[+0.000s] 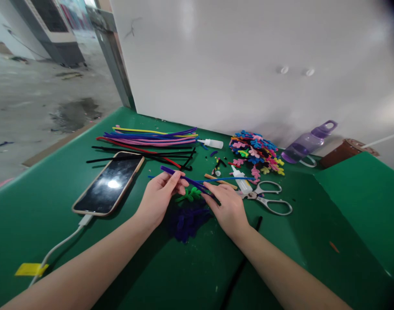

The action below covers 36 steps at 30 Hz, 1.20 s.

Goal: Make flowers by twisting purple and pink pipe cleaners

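Observation:
Between my two hands stretch dark purple pipe cleaners (194, 181), slanting down to the right. My left hand (161, 191) pinches them near the upper end, thumb on top. Fingers of my right hand (227, 204) close on the lower end, which they partly hide. Just below lies a green pipe-cleaner leaf sprig (193, 194). Nearer me is a heap of purple pipe-cleaner pieces (185, 224). A blue pipe cleaner (237, 178) runs behind the held ones. Scissors (271, 200) lie right of my right hand, beside a glue bottle (242, 181).
A phone (109, 185) on a cable lies left. Behind are bundled coloured pipe cleaners (151, 137), a second glue bottle (212, 143) and a pile of pipe-cleaner flowers (255, 150). A purple water bottle (305, 144) and a brown cup (348, 150) stand at the right by the white panel.

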{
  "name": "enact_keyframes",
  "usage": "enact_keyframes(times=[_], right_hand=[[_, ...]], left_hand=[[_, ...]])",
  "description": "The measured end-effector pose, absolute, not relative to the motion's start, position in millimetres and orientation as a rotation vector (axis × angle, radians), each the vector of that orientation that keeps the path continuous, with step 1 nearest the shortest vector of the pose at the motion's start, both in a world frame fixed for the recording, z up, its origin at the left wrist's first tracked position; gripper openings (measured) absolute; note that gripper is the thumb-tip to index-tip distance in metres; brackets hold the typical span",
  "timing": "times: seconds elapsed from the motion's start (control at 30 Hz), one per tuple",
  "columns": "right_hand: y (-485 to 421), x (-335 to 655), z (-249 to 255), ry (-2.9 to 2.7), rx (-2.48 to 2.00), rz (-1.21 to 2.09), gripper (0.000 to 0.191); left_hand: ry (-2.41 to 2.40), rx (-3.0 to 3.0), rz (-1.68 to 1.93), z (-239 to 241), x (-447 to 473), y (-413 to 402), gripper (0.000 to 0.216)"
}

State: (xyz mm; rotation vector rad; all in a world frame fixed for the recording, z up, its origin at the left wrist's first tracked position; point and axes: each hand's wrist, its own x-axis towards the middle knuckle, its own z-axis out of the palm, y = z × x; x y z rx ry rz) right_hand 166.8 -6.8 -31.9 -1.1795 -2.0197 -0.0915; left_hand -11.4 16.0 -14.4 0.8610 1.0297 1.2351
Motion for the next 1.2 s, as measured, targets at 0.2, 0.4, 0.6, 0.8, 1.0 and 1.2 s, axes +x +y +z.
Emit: enact_keyframes(times=[0.2,0.4,0.6,0.8,1.0,1.2], right_hand=[[-7.3,166.8,-29.9,-2.025,-1.238,-0.041,0.026],[-7.8,166.7,-30.2,-2.057,-1.306,-0.028,0.027],[-8.4,166.0,-27.8,-2.078,-1.294,-0.011,0.025],[-8.5,165.2,-27.2,-2.087,-1.242,-0.055,0.022],[-8.4,164.3,-26.3,-2.074,-1.191,-0.100,0.023],[-8.6,164.1,-26.1,-2.071,-1.173,-0.082,0.024]], left_hand=[[1.031,0.817,1.255,-13.3,-12.3,16.9,0.022],[1.017,0.808,1.261,-14.3,-13.9,16.5,0.021],[1.014,0.793,1.273,-15.1,-13.3,17.1,0.022],[1.014,0.761,1.288,-15.1,-12.8,17.8,0.021],[0.988,0.748,1.309,-16.9,-13.7,18.1,0.020],[0.981,0.741,1.311,-16.4,-13.2,17.7,0.019]])
